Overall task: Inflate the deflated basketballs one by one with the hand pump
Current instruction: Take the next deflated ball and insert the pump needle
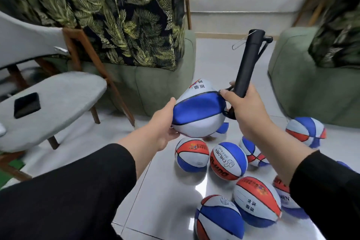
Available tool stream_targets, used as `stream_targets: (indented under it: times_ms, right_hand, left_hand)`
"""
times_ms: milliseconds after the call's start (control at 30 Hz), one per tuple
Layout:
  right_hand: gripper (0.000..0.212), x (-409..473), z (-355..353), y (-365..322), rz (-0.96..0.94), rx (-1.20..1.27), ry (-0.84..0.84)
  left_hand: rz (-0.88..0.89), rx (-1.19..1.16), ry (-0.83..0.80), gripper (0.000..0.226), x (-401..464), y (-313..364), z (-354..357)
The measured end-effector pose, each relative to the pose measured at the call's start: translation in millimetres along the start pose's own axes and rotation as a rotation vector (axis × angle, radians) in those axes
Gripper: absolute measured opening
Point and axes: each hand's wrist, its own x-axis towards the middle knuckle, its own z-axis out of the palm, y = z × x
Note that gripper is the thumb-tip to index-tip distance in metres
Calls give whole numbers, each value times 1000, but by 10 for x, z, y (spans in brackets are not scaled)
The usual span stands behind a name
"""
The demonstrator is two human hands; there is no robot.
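The left hand cups a sagging blue-and-white basketball above the tiled floor while the right hand grips the black hand pump, and the round basketballs below look inflated already (this one not yet).

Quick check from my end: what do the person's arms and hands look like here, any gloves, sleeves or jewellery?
Both hands are bare: no gloves on the left hand or the right hand, and no rings, watch or bracelet visible. Each arm wears a plain black long sleeve, the left sleeve and right sleeve, both pushed up so the forearms are uncovered. No logos or markings show on the fabric.
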Motion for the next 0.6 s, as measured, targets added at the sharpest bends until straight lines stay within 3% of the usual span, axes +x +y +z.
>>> stream_targets:
  times_ms: [133,200,267,367,500,600]
  right_hand:
    - [23,-100,-208,-166,-22,-33,34]
    - [22,-115,-300,-216,-41,-60,58]
    - [22,-107,-379,-255,-65,-75,89]
    - [26,-69,-463,-287,-75,-24,96]
    - [27,-27,-510,-253,-51,8,56]
    - [23,23,-482,-210,-47,80,14]
  left_hand:
    - [149,227,-125,106,-190,16,92]
    - [263,266,-203,110,-235,-1,121]
    - [343,342,-270,91,-246,12,149]
    - [462,468,-202,56,-279,28,207]
    - [551,487,-75,43,-250,20,248]
    - [513,328,-34,39,-198,76,243]
